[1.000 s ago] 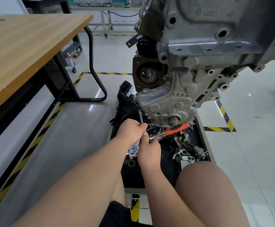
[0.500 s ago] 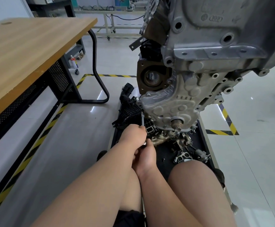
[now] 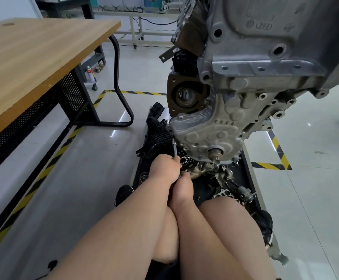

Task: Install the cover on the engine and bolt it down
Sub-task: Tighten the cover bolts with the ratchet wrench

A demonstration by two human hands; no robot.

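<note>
Cover (image 3: 203, 134): cast aluminium, dimpled, seated against the lower front face of the engine (image 3: 265, 57), which rises above a floor tray. A crank stub (image 3: 215, 155) protrudes through the cover's lower opening. Slim steel extension bar (image 3: 175, 147) runs up and slightly left from the hands, and its upper end touches the cover's left edge flange; the bolt under that end cannot be seen. Left grip (image 3: 165, 166), a bare hand, is closed round the lower part of the bar, fingers curled, knuckles up. Right grip (image 3: 181, 187), also bare, sits just below the left and touches it, fingers curled round the tool's bottom end; the hand itself hides what kind of handle it has hold of. Both forearms reach forward between the person's bare knees. Directly beneath the engine, the black tray (image 3: 245, 168) holds loose parts: a black ribbed plastic manifold (image 3: 158, 136) just left of the bar, a rusty cast manifold (image 3: 205, 170) near the right grip, a small flat perforated plate (image 3: 224, 194), and other metal fittings nearer the right knee. Dark shoe (image 3: 124, 194) rests on the floor beside the tray's left edge. Yellow-black hazard tape (image 3: 271, 165) marks the glossy grey floor around the station. Wooden-topped table (image 3: 33, 57) with a black frame stands well apart to the left; a spray can (image 3: 90, 73) stands on the floor behind its leg.
</note>
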